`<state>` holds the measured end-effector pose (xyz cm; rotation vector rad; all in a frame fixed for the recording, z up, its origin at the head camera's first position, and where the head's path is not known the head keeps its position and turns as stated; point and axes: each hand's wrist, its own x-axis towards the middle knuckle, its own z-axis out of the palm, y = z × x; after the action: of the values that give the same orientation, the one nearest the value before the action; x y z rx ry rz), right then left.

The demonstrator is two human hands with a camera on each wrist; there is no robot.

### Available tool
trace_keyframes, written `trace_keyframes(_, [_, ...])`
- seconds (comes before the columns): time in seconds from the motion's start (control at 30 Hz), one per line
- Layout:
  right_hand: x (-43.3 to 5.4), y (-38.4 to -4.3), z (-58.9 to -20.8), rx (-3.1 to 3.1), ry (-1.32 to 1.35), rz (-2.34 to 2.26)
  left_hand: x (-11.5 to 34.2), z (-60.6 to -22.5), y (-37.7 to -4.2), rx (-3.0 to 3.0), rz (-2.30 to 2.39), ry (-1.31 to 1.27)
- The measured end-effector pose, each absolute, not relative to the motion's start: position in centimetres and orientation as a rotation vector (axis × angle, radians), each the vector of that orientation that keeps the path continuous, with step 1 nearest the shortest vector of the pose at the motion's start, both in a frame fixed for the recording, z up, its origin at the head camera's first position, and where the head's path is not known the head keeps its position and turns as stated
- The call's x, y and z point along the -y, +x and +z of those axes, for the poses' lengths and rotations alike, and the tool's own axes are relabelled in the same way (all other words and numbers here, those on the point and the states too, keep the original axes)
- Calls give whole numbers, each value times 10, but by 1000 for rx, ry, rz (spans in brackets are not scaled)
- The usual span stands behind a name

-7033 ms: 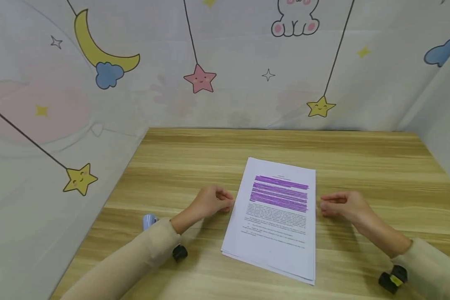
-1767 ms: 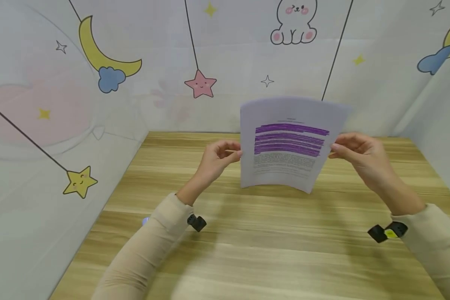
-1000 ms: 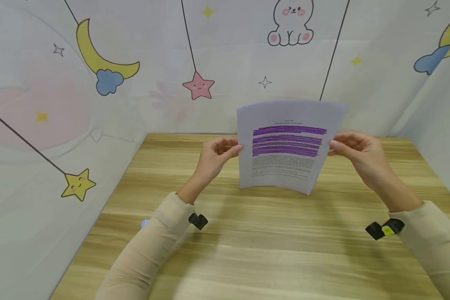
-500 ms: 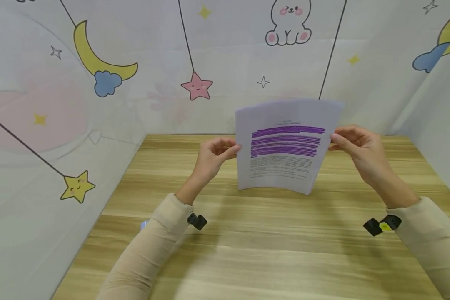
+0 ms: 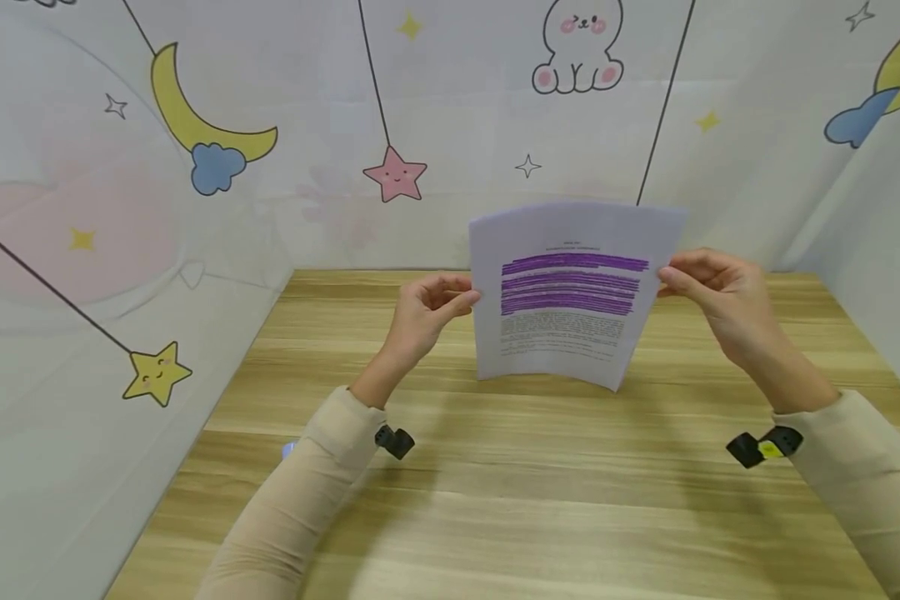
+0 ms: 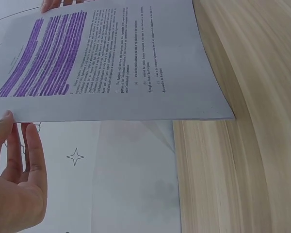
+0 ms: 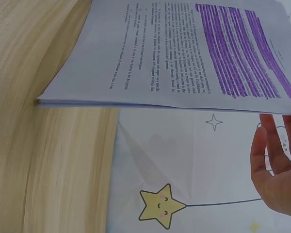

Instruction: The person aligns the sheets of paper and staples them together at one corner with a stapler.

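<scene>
A stack of printed paper sheets (image 5: 562, 333) is held upright above the wooden table, its lower edge at or near the tabletop and its face slightly bowed. Purple highlighting covers the upper paragraphs of the top page. My left hand (image 5: 427, 312) pinches the left edge between thumb and fingers; the left wrist view shows the left thumb (image 6: 1, 127) on the front of the page. On the opposite side, my right hand (image 5: 727, 308) pinches the right edge, thumb in front. In the right wrist view several layered sheets (image 7: 150, 104) show along the stack's edge.
A light blue object (image 5: 289, 448) lies on the wooden table (image 5: 525, 492), mostly hidden behind the left sleeve (image 5: 300, 475). A white cloth with cartoon prints (image 5: 465, 100) hangs behind the table and along its sides.
Seven seconds ago the stack lay flat with both hands beside it. It has since been lifted upright by its side edges. Over the last second it has barely moved.
</scene>
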<state>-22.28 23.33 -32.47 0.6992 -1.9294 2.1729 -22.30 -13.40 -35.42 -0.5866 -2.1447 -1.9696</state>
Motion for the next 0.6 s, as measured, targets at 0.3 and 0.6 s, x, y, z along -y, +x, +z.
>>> trace_keyframes(0.3, [-239,-222,-326,1970,706,2193,133,-355,-223,2142,-2003,-579])
trace_keyframes(0.6, [-240,-224,-329,1992,712,2198,132,-357,-226,2178,-1974,-580])
